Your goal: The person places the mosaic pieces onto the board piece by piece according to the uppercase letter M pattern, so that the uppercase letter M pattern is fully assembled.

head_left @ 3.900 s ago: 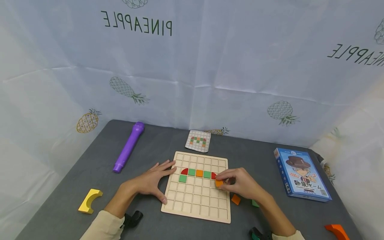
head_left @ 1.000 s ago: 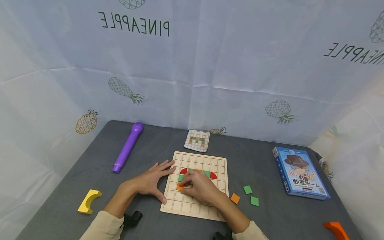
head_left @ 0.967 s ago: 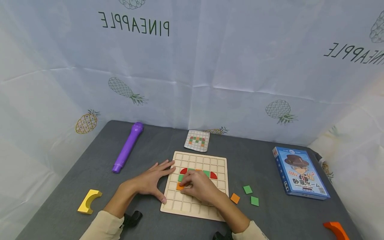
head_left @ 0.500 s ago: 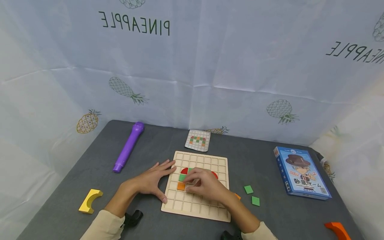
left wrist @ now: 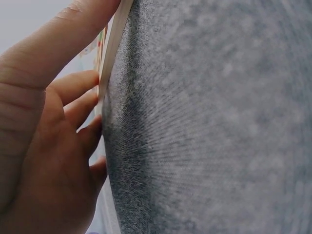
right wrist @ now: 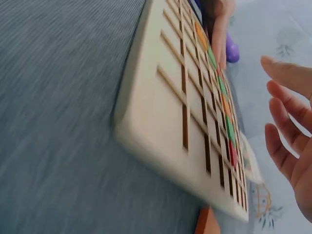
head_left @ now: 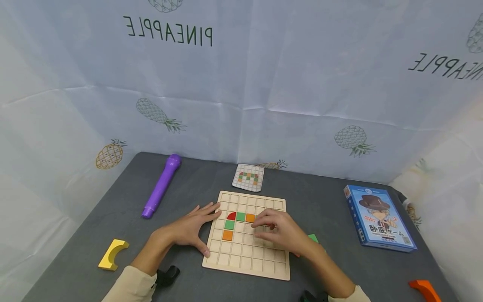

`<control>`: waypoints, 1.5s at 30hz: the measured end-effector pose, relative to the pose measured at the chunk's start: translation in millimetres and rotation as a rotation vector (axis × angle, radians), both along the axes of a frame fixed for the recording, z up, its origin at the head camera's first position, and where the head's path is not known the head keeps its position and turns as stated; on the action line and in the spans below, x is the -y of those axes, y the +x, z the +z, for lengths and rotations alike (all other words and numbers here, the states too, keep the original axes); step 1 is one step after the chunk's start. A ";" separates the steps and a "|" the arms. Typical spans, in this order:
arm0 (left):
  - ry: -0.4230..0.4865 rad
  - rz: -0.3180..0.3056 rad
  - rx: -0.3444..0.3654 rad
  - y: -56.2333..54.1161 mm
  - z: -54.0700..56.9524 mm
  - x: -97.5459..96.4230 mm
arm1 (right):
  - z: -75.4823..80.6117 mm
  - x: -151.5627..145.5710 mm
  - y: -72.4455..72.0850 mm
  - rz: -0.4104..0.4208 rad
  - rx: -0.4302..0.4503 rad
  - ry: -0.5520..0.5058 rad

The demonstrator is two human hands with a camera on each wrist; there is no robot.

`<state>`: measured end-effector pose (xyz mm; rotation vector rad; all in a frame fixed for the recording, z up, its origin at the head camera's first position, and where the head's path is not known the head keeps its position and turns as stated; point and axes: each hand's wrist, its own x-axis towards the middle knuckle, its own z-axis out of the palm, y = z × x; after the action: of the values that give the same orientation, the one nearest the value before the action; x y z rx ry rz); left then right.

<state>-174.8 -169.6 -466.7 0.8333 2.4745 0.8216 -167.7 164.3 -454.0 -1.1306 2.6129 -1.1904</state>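
A square wooden grid board point(head_left: 245, 264) lies on the dark table, with coloured tiles set in its cells. In the head view an orange tile point(head_left: 227, 235) sits below a green tile point(head_left: 229, 225) in the left column. Along the upper row a red quarter-round tile point(head_left: 232, 216), a green and an orange tile show; my right hand covers the rest. My left hand point(head_left: 190, 226) is spread at the board's left edge, fingertips and thumb touching it. Over the board's right half hovers my right hand point(head_left: 281, 228), its fingers loosely bent and nothing between them, as the right wrist view confirms.
Behind the board lies a small pattern card point(head_left: 248, 178). A purple microphone-shaped stick point(head_left: 161, 186) and a yellow arch block point(head_left: 113, 254) are on the left. To the right are a blue game box point(head_left: 380, 219), an orange curved block point(head_left: 424, 289) and a partly hidden green tile point(head_left: 313, 238).
My right hand carried an orange tile from the board's right side to its left column, let go of it there, then moved back right. My left hand stayed at the board's edge.
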 end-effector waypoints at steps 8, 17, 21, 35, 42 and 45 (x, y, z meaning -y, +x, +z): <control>0.010 -0.004 -0.006 2.0 -0.3 3.0 | -4.6 -33.2 11.1 -0.057 -0.080 0.004; 0.031 0.018 -0.001 9.5 -5.1 5.0 | -6.9 -67.0 22.9 -0.175 -0.065 0.041; 0.032 0.029 0.000 8.6 -6.6 5.9 | -8.3 -80.6 25.6 -0.231 -0.076 0.062; 0.032 0.018 0.004 5.2 -6.4 4.4 | -11.1 -127.6 35.6 -0.334 -0.113 0.131; 0.050 0.004 0.003 2.7 -5.2 2.5 | -9.3 -144.7 37.8 -0.346 -0.022 0.154; 0.055 -0.002 -0.002 1.1 -3.9 1.7 | -10.2 -149.5 38.2 -0.361 0.004 0.176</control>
<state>-173.7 -171.3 -470.5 0.8560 2.4629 0.8916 -129.5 313.8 -464.1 -0.6439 2.9324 -0.9776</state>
